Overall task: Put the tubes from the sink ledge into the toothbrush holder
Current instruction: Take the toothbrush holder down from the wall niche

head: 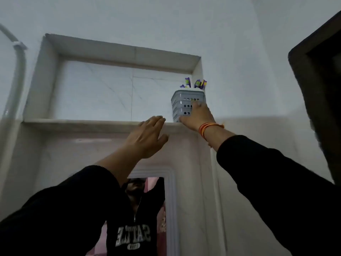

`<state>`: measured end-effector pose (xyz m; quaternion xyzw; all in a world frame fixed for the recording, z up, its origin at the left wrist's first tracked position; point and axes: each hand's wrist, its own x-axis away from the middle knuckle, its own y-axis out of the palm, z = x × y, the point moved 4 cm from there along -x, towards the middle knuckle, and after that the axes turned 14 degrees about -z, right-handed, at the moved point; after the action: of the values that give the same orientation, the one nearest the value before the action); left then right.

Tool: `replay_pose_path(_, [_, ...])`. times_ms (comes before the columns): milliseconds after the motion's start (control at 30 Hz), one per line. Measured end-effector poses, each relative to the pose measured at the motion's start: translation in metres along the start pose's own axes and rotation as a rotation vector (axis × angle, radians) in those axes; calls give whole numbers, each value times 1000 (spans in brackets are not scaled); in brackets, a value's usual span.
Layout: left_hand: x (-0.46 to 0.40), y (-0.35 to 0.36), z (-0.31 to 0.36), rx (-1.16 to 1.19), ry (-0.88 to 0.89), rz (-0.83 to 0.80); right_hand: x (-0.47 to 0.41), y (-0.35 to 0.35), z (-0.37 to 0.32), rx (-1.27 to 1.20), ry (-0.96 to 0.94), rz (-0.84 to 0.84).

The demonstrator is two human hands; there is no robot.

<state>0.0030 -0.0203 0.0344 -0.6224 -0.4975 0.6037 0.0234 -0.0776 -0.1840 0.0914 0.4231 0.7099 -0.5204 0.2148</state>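
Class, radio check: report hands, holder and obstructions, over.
Right hand gripping toothbrush holder on niche shelf. Left hand open, empty. Tubes inside holder. Nothing obstructing.

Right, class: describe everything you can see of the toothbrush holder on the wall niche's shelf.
The toothbrush holder is a pale grey, plastic-looking tub with rows of round holes and ridged bands. It stands upright at the right end of the niche shelf. Purple and yellow tubes poke out of its top. The right hand presses against its front; the left hand is apart.

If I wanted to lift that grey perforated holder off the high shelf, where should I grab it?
Probably round the lower walls of the grey perforated plastic holder, from the front, as the right hand does: it stands upright in the niche's right corner, and purple tubes poke from its top.
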Motion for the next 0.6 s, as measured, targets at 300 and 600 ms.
replay_pose_path(300, [-11, 45, -26, -59, 54, 122, -21, 27, -15, 67, 69, 238])
replay_pose_path(600, [-12, 49, -29, -26, 71, 122, -52, 15, -18, -269, 283, 167])
